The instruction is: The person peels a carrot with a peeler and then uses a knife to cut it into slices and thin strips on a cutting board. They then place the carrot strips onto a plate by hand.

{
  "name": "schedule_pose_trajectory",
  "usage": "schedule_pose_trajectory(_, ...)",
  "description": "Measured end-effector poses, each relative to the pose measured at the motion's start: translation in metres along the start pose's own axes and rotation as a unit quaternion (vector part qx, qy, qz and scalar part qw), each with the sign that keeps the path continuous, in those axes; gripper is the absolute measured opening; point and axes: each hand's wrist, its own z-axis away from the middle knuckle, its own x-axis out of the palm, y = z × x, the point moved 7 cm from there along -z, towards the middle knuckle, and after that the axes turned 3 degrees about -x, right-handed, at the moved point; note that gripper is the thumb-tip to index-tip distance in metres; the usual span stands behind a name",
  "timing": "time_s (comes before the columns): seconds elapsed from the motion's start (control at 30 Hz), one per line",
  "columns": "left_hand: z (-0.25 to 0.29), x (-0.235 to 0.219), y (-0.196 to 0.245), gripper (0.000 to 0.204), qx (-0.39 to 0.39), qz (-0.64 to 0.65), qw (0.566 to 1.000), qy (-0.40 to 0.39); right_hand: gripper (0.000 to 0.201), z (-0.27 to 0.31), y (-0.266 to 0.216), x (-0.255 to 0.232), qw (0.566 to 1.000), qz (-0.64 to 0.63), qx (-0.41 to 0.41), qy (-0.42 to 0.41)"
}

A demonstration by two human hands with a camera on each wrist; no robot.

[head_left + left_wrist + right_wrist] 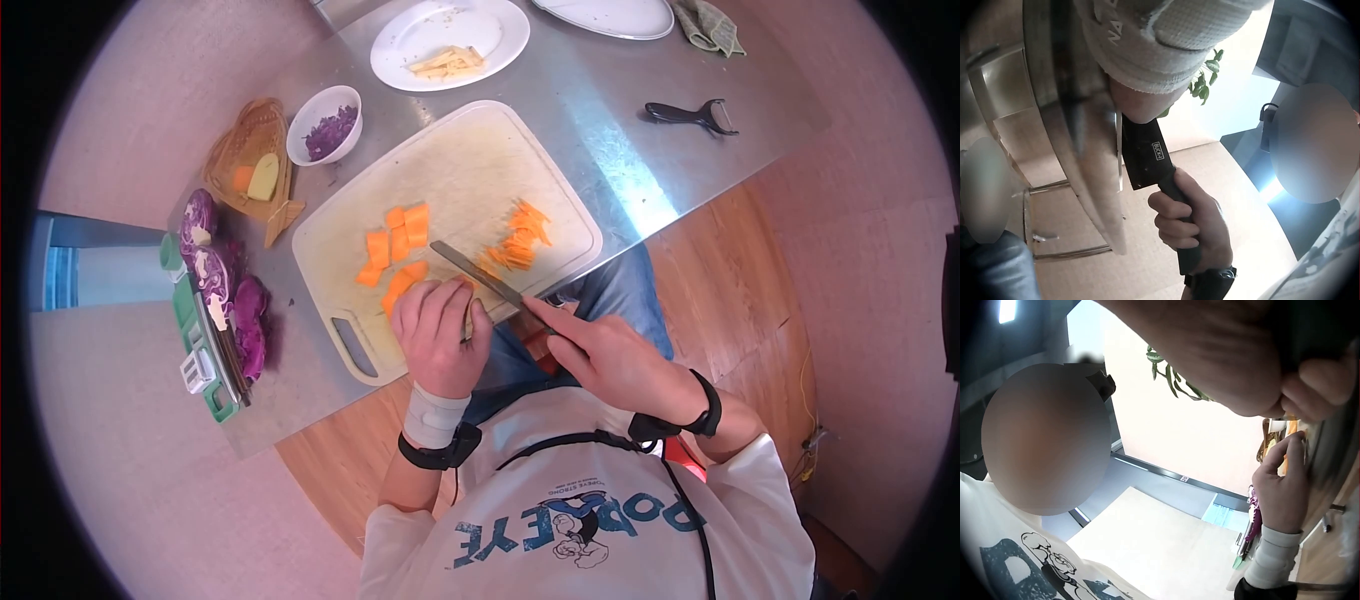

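Note:
My right hand grips a dark-bladed kitchen knife by its black handle, with the wide blade showing in the left wrist view. The blade lies over the near side of a pale cutting board, beside my left fingertips. My left hand bends its fingers over a carrot piece at the board's near edge, mostly hidden under them. Several flat carrot slices lie beyond that hand. To the right of the knife sits a small pile of carrot strips.
A white bowl of shredded purple cabbage and a wicker basket stand left of the board. Cabbage pieces lie by a green slicer. Beyond are a plate with pale strips and a black peeler.

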Motion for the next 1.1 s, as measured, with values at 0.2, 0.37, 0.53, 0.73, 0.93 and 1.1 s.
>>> schedule_pose_trajectory(0.2,0.004,0.002,-0.003,0.021,0.001,-0.011,1.000,-0.003,0.045,0.005,0.003,0.011,0.999,-0.008,0.004,-0.033)
schedule_pose_trajectory(0.37,0.004,0.002,-0.002,0.021,0.005,-0.010,1.000,0.002,0.045,0.008,0.001,0.010,1.000,-0.002,-0.014,-0.027)
schedule_pose_trajectory(0.53,0.005,0.003,-0.003,0.020,0.006,-0.006,1.000,0.003,0.045,0.010,0.000,0.008,0.999,-0.010,-0.010,-0.030)
schedule_pose_trajectory(0.73,0.005,0.003,-0.004,0.020,0.002,0.000,1.000,0.002,0.045,0.010,-0.001,0.007,0.999,-0.022,-0.002,-0.034)
schedule_pose_trajectory(0.93,0.004,0.002,-0.003,0.020,0.004,0.004,1.000,0.002,0.046,-0.002,-0.009,0.009,0.998,0.018,0.024,-0.061)
schedule_pose_trajectory(1.1,0.003,0.000,-0.003,0.020,0.003,0.012,1.000,-0.004,0.047,-0.004,-0.006,0.018,0.997,0.067,0.008,-0.045)
